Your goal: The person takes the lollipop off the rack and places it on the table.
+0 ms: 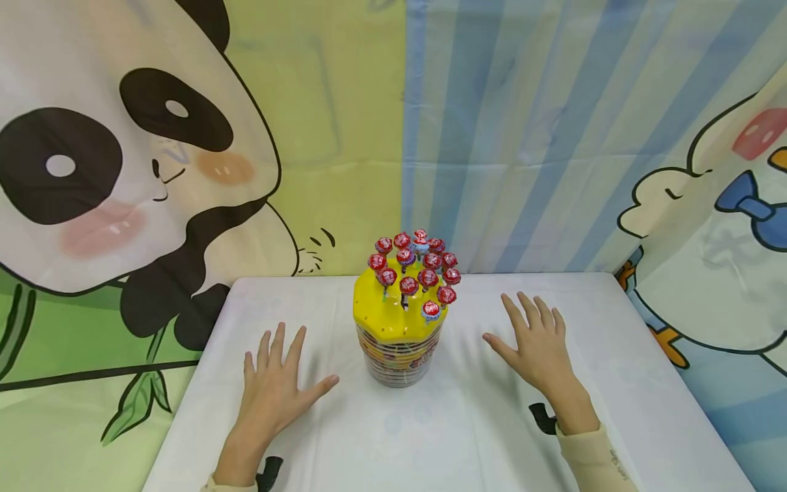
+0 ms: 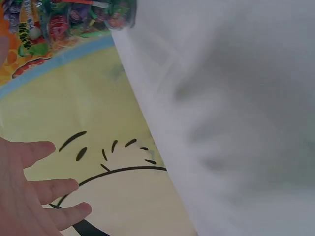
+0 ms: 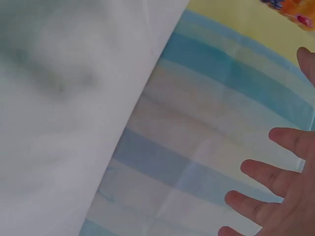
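Note:
A yellow-topped lollipop stand (image 1: 398, 328) sits mid-table on the white table (image 1: 430, 437), with several red-wrapped lollipops (image 1: 418, 270) stuck upright in its dome. My left hand (image 1: 273, 389) lies flat on the cloth to the stand's left, fingers spread, holding nothing. My right hand (image 1: 535, 345) rests flat to the stand's right, also spread and empty. In the left wrist view my left hand's fingers (image 2: 34, 196) show at the lower left, with the stand's printed side (image 2: 59, 24) at the top. The right wrist view shows my right hand's fingers (image 3: 275, 196) at the right edge.
A cartoon backdrop hangs behind the table: a panda (image 1: 123, 171) at left, blue stripes (image 1: 522, 137) in the middle, a duck with a bow tie (image 1: 738, 205) at right. The table's edges fall away on both sides. Black wrist straps (image 1: 544, 418) show at both forearms.

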### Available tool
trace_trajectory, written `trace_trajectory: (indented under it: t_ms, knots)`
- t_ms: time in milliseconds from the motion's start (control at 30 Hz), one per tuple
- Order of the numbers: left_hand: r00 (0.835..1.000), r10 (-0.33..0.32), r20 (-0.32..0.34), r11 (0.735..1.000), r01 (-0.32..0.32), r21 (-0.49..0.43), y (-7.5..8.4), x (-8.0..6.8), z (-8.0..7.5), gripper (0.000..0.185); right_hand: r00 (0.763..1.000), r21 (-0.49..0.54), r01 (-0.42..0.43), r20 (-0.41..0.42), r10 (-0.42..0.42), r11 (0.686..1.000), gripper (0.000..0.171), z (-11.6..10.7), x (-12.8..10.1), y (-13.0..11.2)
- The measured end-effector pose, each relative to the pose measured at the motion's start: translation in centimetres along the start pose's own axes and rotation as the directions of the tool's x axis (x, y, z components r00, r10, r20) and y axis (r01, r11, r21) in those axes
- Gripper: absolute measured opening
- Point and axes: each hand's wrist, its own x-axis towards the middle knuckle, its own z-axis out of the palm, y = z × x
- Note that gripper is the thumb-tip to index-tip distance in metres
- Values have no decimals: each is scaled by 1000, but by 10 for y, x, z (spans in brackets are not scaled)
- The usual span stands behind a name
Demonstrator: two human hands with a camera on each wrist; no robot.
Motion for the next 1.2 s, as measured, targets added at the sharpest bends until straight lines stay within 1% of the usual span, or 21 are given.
trace_trajectory:
  t_ms: [67,133,267,367,500,600,667,700,800,900,1000,1133,1200]
  knots:
    - [1000,16,-22,999,-17,-44,2,2,-2,112,998,30,33,-45,-32,999,83,-2,2,-3]
    - [998,35,-50,996,-39,-85,6,4,-5,109,992,67,79,-103,-71,995,78,-4,5,-6]
    - [991,78,-112,984,-95,-148,14,9,-16,105,964,131,181,-222,-149,975,69,-7,14,-14]
    - [980,115,-161,971,-146,-192,22,14,-26,104,943,186,234,-282,-176,954,65,-12,21,-21]
    - [968,153,-198,943,-203,-264,35,24,-40,103,928,257,272,-326,-182,927,59,-21,31,-33]
    - [965,170,-199,923,-227,-312,45,31,-48,102,926,327,284,-337,-170,901,58,-28,39,-44]
    - [962,188,-200,907,-248,-339,53,36,-51,103,931,397,279,-334,-146,874,57,-33,43,-51]
    - [959,199,-202,900,-260,-348,57,39,-53,103,934,438,276,-332,-132,855,56,-35,46,-54]
    - [948,233,-216,876,-301,-377,67,47,-56,104,944,556,252,-323,-74,792,53,-42,51,-65]
    - [941,252,-225,856,-326,-402,77,54,-59,104,950,642,228,-310,-24,732,49,-48,56,-75]
    - [938,261,-226,838,-337,-429,86,61,-60,103,957,715,215,-292,4,665,43,-57,59,-88]
    - [940,271,-207,821,-338,-461,96,69,-60,103,967,777,192,-254,19,600,32,-73,61,-106]
    - [943,273,-192,813,-332,-478,100,73,-58,103,971,806,181,-238,28,564,29,-72,62,-110]
